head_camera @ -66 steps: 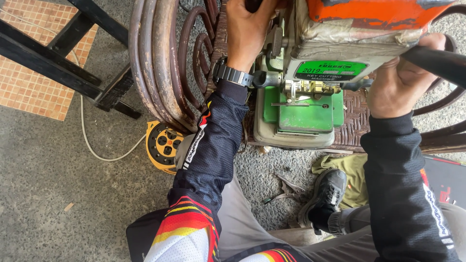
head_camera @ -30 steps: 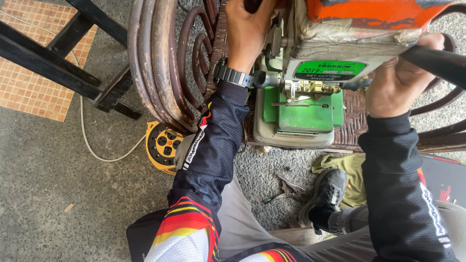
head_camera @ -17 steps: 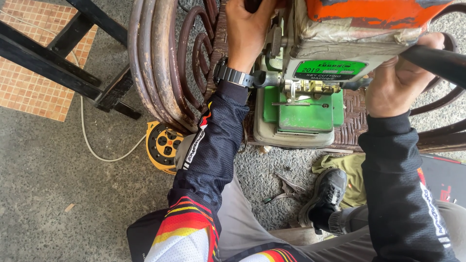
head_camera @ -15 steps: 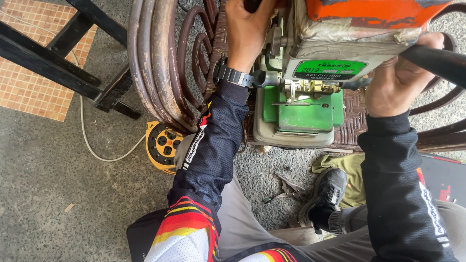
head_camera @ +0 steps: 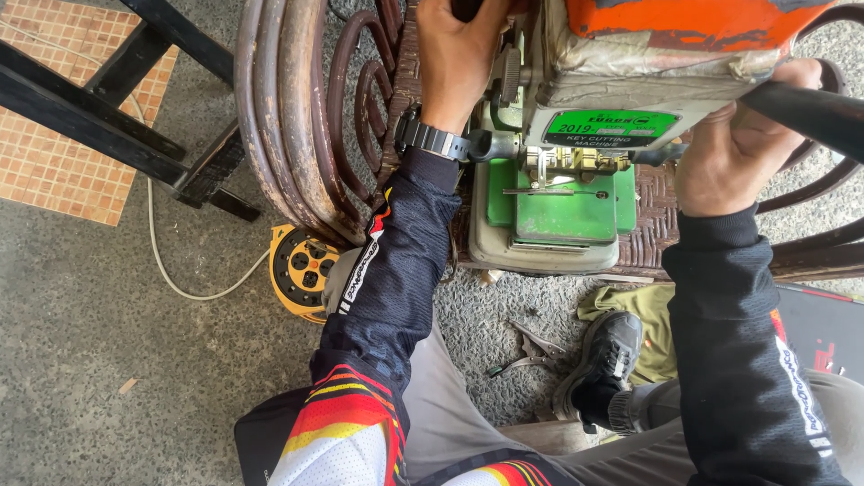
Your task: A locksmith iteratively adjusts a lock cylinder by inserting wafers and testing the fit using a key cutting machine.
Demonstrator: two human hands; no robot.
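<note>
A person's left hand point(head_camera: 459, 58) closes its grip on the far-left side of a green and orange machine point(head_camera: 576, 180) set on a woven rattan chair point(head_camera: 297, 117); the right hand point(head_camera: 733, 153) wraps a black handle point(head_camera: 805, 108) running rightward. A yellow cable reel point(head_camera: 301, 270) lies on concrete floor point(head_camera: 108, 360) below.

A brown rattan chair point(head_camera: 297, 117) carries the green and grey machine point(head_camera: 549, 216) on its woven seat point(head_camera: 652, 225). The chair stands on a rough concrete floor point(head_camera: 108, 360). On the floor, near the chair's left edge, lies a yellow cable reel point(head_camera: 301, 270) with a white cord point(head_camera: 171, 270) running far left. A patch of orange tiles point(head_camera: 63, 171) is at far left under a black frame point(head_camera: 108, 117). Pliers point(head_camera: 526, 355) and an olive rag point(head_camera: 643, 324) lie below the seat, by a black shoe point(head_camera: 603, 360)
</note>
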